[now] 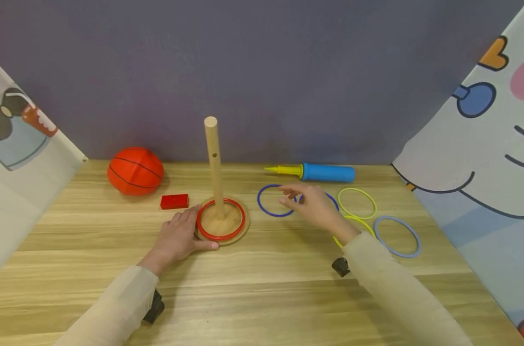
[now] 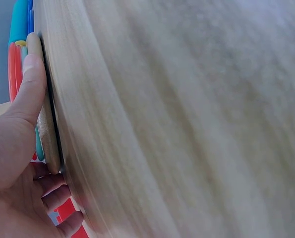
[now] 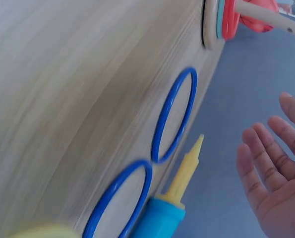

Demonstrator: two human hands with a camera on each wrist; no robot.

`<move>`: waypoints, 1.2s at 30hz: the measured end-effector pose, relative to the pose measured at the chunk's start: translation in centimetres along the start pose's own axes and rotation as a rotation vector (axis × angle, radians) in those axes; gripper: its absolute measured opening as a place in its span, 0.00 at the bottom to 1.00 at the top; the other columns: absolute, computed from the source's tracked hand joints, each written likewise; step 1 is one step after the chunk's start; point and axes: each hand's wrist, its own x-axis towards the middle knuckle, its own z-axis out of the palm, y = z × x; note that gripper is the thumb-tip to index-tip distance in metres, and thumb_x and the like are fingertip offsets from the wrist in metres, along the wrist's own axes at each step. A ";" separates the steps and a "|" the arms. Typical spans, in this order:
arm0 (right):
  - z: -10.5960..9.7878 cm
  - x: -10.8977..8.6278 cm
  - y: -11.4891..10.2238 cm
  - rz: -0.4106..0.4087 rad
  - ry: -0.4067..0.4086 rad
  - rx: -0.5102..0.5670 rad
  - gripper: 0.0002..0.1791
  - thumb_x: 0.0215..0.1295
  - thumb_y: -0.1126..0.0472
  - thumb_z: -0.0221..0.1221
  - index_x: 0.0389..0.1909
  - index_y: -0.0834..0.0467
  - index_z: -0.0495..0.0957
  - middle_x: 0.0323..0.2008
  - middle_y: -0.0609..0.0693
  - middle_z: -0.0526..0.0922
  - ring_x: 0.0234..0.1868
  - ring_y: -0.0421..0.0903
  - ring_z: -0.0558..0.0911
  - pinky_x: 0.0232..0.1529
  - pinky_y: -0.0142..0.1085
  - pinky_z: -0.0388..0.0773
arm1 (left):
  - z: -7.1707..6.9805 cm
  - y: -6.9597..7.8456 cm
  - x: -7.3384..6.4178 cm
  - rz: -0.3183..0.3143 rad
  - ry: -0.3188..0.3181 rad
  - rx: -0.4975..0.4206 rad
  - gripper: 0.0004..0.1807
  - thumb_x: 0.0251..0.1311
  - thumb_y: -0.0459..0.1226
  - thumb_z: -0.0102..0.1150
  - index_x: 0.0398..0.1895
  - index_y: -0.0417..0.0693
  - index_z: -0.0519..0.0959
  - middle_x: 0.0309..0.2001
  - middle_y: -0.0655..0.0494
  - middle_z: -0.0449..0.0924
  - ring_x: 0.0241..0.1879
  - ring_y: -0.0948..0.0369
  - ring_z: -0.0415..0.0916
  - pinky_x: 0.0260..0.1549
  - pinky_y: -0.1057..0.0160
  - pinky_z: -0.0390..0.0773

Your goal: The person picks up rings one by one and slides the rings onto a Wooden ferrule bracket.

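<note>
My left hand (image 1: pixel 177 235) grips the round wooden base of an upright peg stand (image 1: pixel 215 168), thumb along the front edge and fingers at the left. In the left wrist view the thumb (image 2: pixel 30 91) lies on the side of the base (image 2: pixel 50 141). Red rings (image 1: pixel 220 238) lie around the peg, with a teal one under them in the right wrist view. Above two dark blue rings (image 1: pixel 277 215) hovers my right hand (image 1: pixel 311 206), its fingers loosely bent and holding nothing. Part of the second blue ring (image 1: pixel 333 199) is hidden behind that hand.
Two yellow rings (image 1: pixel 376 206) and a light blue ring (image 1: pixel 417 240) lie at the right. Behind the blue rings is a blue and yellow hand pump (image 1: pixel 327 173). A red ball (image 1: pixel 135 171) and a red block (image 1: pixel 174 201) are left of the stand. A grey wall borders the back.
</note>
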 end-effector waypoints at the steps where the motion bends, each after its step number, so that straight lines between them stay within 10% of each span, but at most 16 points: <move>1: -0.3 -0.4 0.3 -0.001 0.006 0.002 0.21 0.71 0.55 0.64 0.62 0.58 0.81 0.47 0.53 0.87 0.46 0.49 0.83 0.41 0.42 0.81 | 0.0 0.0 0.0 -0.001 -0.002 0.001 0.64 0.48 0.62 0.74 0.77 0.32 0.55 0.72 0.31 0.62 0.67 0.34 0.62 0.59 0.32 0.66; 18: -5.2 -6.8 5.2 0.119 0.130 -0.027 0.21 0.72 0.54 0.63 0.62 0.58 0.80 0.50 0.57 0.86 0.49 0.53 0.84 0.44 0.49 0.82 | 0.3 0.1 0.1 0.011 0.004 -0.015 0.63 0.48 0.61 0.75 0.77 0.32 0.55 0.73 0.32 0.61 0.68 0.34 0.60 0.61 0.31 0.63; 28: -6.7 -10.0 8.2 0.157 0.170 -0.066 0.21 0.72 0.57 0.63 0.62 0.60 0.80 0.47 0.57 0.87 0.48 0.55 0.84 0.41 0.35 0.81 | 0.5 -0.2 0.2 0.009 0.006 -0.011 0.63 0.48 0.61 0.75 0.76 0.31 0.56 0.73 0.32 0.60 0.68 0.34 0.60 0.59 0.31 0.64; 36: -7.0 -11.2 10.8 0.207 0.149 -0.107 0.22 0.73 0.56 0.62 0.61 0.63 0.79 0.47 0.60 0.87 0.49 0.60 0.84 0.45 0.47 0.83 | 0.3 -0.3 0.3 -0.009 -0.020 -0.016 0.64 0.48 0.62 0.75 0.77 0.32 0.54 0.74 0.31 0.59 0.69 0.34 0.59 0.59 0.30 0.64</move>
